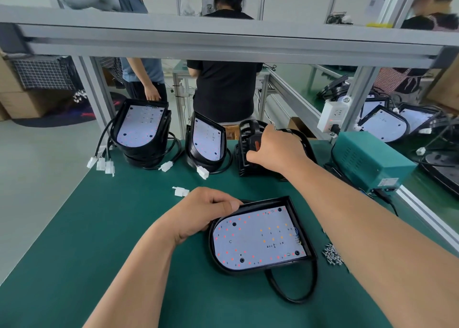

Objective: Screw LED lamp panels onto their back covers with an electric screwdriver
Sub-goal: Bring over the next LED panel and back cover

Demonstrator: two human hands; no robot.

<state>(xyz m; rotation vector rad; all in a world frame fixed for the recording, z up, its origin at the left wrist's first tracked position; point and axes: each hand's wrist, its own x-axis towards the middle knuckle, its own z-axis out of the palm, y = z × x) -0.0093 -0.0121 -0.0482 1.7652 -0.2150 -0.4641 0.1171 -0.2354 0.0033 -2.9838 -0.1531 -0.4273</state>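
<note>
Nearest, the left hand clamps the rim of the back cover, probably steadying it flat on the green mat. The LED panel lies seated inside. Loose screws wait just right. Farther back, the right hand grips a black ribbed part, possibly the screwdriver; I cannot tell. Beyond, stacked covers hold panels.
</note>
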